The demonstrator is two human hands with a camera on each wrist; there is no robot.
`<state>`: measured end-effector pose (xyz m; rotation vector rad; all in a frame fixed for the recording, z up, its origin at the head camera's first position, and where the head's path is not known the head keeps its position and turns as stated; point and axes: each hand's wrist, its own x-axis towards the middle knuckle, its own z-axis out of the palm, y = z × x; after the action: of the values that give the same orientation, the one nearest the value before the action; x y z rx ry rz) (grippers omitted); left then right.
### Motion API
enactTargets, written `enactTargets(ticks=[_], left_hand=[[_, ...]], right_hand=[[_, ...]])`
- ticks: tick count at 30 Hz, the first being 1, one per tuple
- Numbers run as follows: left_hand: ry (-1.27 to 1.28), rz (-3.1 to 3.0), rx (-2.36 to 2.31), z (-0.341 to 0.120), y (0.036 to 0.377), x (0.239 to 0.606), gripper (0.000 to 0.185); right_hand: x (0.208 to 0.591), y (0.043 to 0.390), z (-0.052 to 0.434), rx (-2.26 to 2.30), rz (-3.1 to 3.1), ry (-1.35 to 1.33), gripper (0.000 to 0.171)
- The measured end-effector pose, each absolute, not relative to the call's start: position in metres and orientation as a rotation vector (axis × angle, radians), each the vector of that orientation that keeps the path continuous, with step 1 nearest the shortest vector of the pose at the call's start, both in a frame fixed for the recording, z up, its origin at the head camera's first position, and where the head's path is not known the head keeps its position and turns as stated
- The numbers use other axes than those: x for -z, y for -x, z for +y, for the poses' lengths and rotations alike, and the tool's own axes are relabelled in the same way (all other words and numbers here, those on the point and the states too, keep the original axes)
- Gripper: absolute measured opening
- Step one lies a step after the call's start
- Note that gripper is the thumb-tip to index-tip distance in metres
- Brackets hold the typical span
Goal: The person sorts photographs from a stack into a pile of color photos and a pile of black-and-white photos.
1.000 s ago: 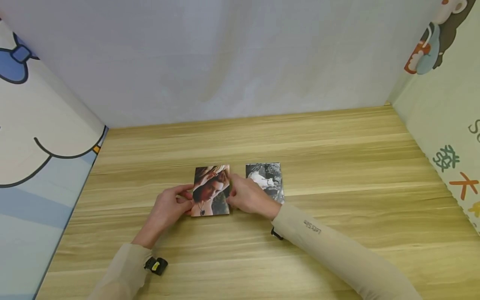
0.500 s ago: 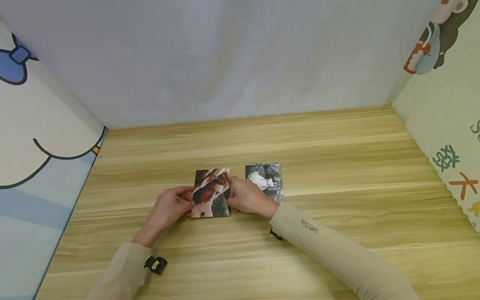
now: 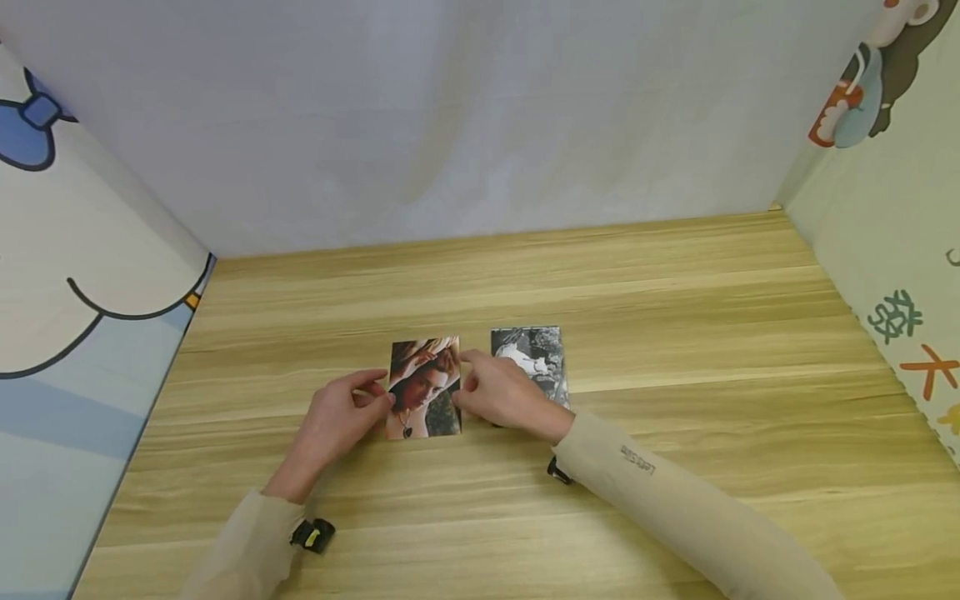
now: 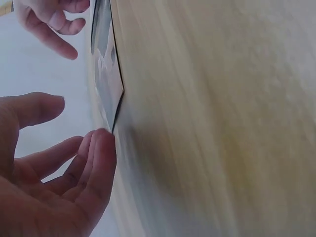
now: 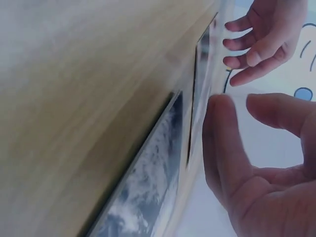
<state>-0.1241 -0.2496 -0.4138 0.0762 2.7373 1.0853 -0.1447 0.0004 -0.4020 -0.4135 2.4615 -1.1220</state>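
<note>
A colour photo (image 3: 423,392) of a person with a raised arm and a pendant lies flat on the table. At its left edge is my left hand (image 3: 341,421); in the left wrist view its fingertips (image 4: 104,140) meet or nearly meet a corner, the thumb standing apart. My right hand (image 3: 506,392) is at the right edge of the photo, thumb and fingers parted, as the right wrist view shows. A black-and-white photo (image 3: 547,350) with a pale shape lies to the right, partly hidden beneath my right hand and wrist.
The wood-grain table (image 3: 675,317) runs back to a pale grey wall (image 3: 450,125). Printed panels stand at the left (image 3: 90,333) and right (image 3: 885,250) sides. A black wrist camera (image 3: 313,535) sits at the left cuff.
The colour photo, held between both hands earlier, has come down slightly nearer to me and lies flat. My fingers have loosened from its edges. The black-and-white photo has stayed put.
</note>
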Motion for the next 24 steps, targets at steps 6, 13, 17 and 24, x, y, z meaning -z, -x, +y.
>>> enactTargets(ticks=[6,13,17,24], left_hand=[[-0.098,2.801,-1.277,-0.236,0.120,0.413,0.043],[-0.176,2.849,-1.441,-0.215,0.114,0.408,0.041],[-0.292,2.904,-1.431,-0.202,0.112,0.407,0.044],[-0.422,2.837,-1.536,-0.180,0.111,0.408,0.051]], right_hand=[[0.402,0.139,0.013,1.251,2.493,0.435,0.059],[0.401,0.131,0.031,1.424,2.501,0.413,0.052],[0.399,0.128,0.041,1.528,2.489,0.425,0.050],[0.394,0.123,0.054,1.618,2.515,0.455,0.050]])
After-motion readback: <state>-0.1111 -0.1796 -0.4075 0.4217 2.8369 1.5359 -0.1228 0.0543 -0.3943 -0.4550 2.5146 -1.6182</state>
